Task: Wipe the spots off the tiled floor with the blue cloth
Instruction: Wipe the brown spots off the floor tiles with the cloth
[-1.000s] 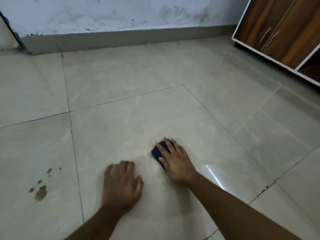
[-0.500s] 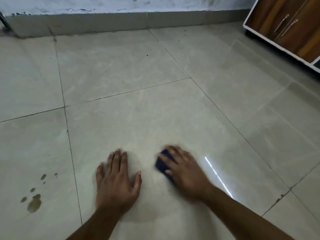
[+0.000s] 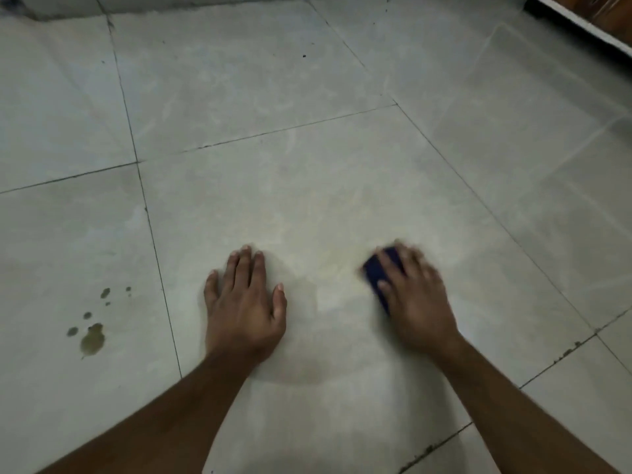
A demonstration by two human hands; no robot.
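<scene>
My right hand (image 3: 415, 295) presses a small dark blue cloth (image 3: 378, 273) flat on the pale tiled floor (image 3: 307, 186); the hand is blurred and covers most of the cloth. My left hand (image 3: 244, 302) lies palm down on the same tile, fingers together, holding nothing, about a hand's width left of the cloth. A group of brownish-green spots (image 3: 91, 340) sits on the neighbouring tile to the left, well apart from both hands. A faint wet smear shows on the tile around and between the hands.
A grey skirting and wall base (image 3: 51, 8) runs along the top left edge. The white-edged base of a wooden cabinet (image 3: 588, 18) stands at the top right corner. Dark grout lines (image 3: 150, 227) cross the floor, with dirt in the joint at lower right.
My right hand has slid the cloth to the right, away from my left hand. The left hand's fingers have flattened out. The view has tilted further down toward the floor.
</scene>
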